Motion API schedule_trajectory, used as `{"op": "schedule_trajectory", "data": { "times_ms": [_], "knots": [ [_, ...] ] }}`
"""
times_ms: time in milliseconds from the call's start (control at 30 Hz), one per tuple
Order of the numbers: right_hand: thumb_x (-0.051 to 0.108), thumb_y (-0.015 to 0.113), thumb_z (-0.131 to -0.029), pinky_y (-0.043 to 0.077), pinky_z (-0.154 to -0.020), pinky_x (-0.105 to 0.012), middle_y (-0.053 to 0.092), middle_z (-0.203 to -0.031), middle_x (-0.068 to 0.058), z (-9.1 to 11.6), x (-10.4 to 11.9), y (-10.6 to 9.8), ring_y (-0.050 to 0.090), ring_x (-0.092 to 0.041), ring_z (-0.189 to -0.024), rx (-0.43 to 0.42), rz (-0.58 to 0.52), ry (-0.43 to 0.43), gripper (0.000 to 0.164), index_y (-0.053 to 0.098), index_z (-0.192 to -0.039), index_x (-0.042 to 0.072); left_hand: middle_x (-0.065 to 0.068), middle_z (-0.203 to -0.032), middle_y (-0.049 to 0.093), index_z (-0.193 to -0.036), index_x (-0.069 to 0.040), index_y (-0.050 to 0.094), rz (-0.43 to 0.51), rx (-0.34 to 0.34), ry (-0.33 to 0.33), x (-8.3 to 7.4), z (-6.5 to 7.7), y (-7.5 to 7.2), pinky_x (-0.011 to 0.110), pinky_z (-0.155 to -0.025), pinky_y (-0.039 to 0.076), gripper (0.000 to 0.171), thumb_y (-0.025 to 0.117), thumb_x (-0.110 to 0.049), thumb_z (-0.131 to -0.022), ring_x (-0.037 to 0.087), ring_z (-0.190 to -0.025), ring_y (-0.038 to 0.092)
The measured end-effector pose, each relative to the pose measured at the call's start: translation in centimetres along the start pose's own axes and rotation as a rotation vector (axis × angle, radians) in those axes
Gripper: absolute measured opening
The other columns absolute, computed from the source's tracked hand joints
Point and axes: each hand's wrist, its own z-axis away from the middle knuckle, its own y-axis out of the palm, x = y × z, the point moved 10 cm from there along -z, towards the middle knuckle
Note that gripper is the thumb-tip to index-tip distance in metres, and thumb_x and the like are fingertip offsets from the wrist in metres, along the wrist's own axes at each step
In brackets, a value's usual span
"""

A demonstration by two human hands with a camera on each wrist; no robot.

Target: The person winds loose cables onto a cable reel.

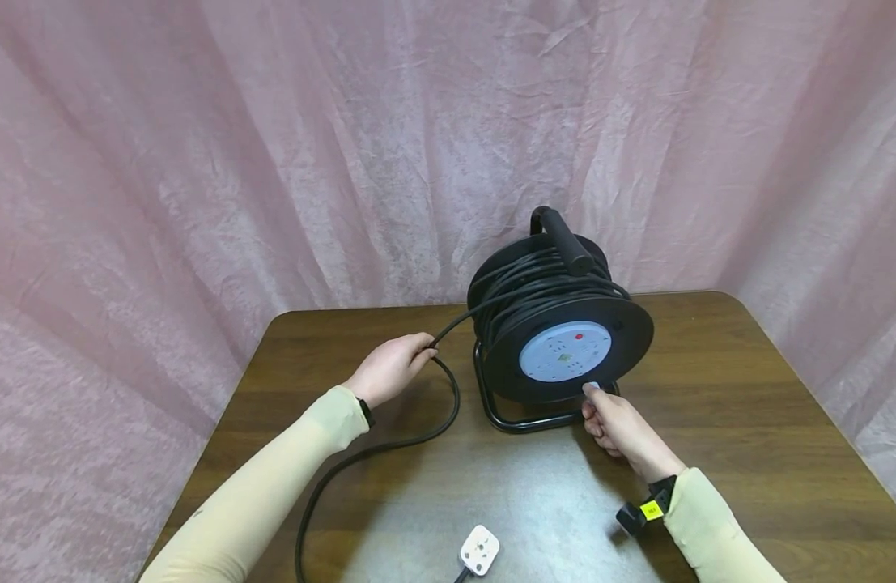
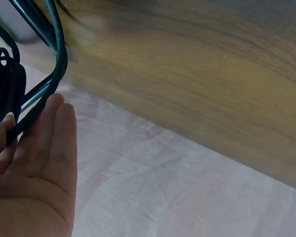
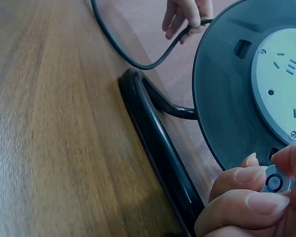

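Observation:
A black cable reel [image 1: 491, 364] stands on its tubular frame [image 1: 524, 424], wound with black cable [image 1: 524, 283]. Its front carries a pale blue socket panel [image 1: 564, 352]. To the reel's left, my left hand [image 1: 392, 366] pinches the cable between thumb and fingers; in the left wrist view the cable [image 2: 59, 54] bends past the fingertips. At the lower edge of the reel's disc, my right hand [image 1: 618, 425] grips a small pale blue knob [image 3: 275, 181] with thumb and curled fingers. Part of the knob is hidden by the fingers.
A white plug [image 1: 480, 551] lies near the front of the wooden table [image 1: 717, 405]. Loose cable [image 1: 360, 457] loops across the left side. Behind the table hangs a pink curtain [image 1: 389, 162]. The reel's carrying handle [image 1: 564, 241] sticks up on top.

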Motion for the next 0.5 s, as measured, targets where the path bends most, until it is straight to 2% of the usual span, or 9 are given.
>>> {"op": "schedule_trajectory", "data": {
  "times_ms": [300,500],
  "knots": [
    [0.053,0.039,-0.104,0.023,-0.04,-0.023,0.041,-0.061,0.001,0.0,-0.2,1.0,0.03,-0.011,-0.046,0.02,-0.005,0.024,0.054,0.049,-0.086,0.003,-0.01,-0.091,0.063,-0.111,-0.018,0.066,0.019,0.035,-0.047,0.8,0.7,0.7,0.032,-0.063,0.043,0.014,0.057,-0.025,-0.103,0.012,-0.07,0.052],
    [0.054,0.038,-0.104,0.022,-0.039,-0.023,0.041,-0.06,0.002,-0.2,-0.2,2.2,0.028,-0.009,-0.044,0.022,-0.016,0.027,0.054,0.048,-0.086,0.004,-0.004,-0.096,0.068,-0.112,-0.017,0.064,0.007,0.066,-0.015,1.1,1.0,1.3,0.032,-0.062,0.042,0.016,0.054,-0.027,-0.104,0.012,-0.069,0.051]
  ]
}}
